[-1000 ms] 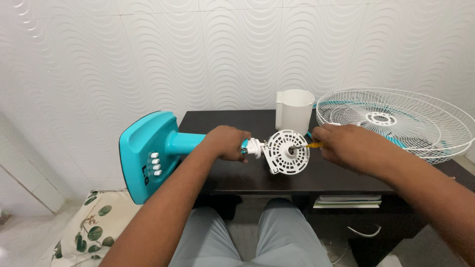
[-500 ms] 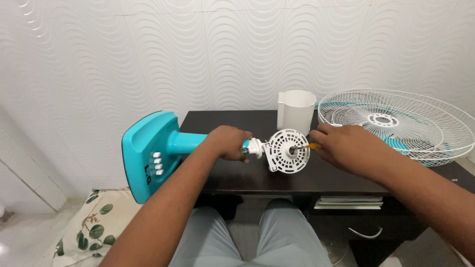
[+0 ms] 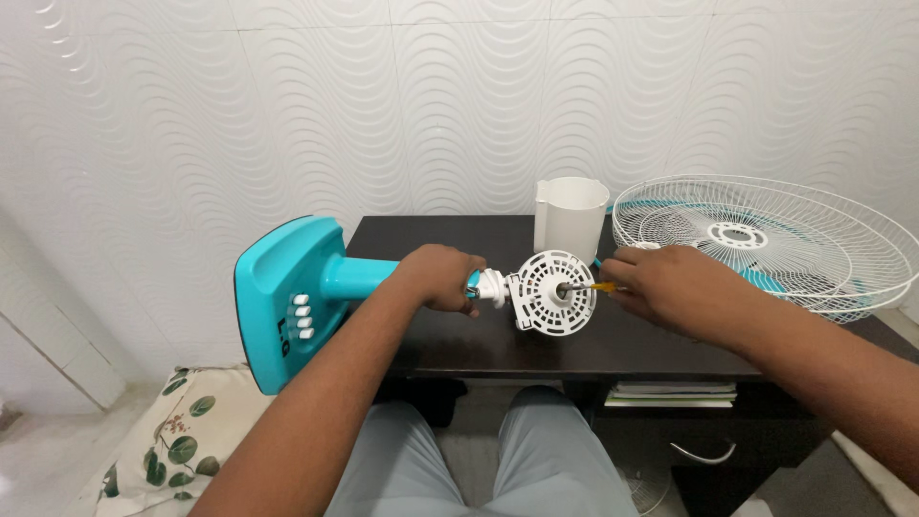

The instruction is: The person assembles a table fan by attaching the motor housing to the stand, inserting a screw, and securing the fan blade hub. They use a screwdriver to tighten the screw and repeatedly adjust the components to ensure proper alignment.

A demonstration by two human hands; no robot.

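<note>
From my head camera, my left hand (image 3: 438, 278) is wrapped around the turquoise plastic neck of a fan stand (image 3: 359, 276), fingers curled shut on it just where it meets the white joint. The stand lies on its side: its broad turquoise base (image 3: 284, 302) with a row of small white push buttons hangs off the left edge of the dark wooden table (image 3: 440, 235). At the other end of the neck sits the round white slotted plastic motor housing (image 3: 553, 293), resting on the table top near its front edge and facing to my right.

My right hand (image 3: 670, 287) is closed around a screwdriver with a yellow handle (image 3: 595, 286); its thin metal shaft runs level to the left and its tip meets the centre of the motor housing. Most of the handle is hidden inside my fist.

Behind the housing, further back on the table, stands a white plastic cylindrical cover (image 3: 570, 217), upright and open at the top. To the right of it lie white wire fan grilles (image 3: 766, 239), stacked flat, with turquoise blades (image 3: 761, 278) showing through the wires. Below the table top, a shelf holds a stack of papers (image 3: 670, 393). On the floor to my left lies a cream cushion with a green leaf print (image 3: 172, 445).
</note>
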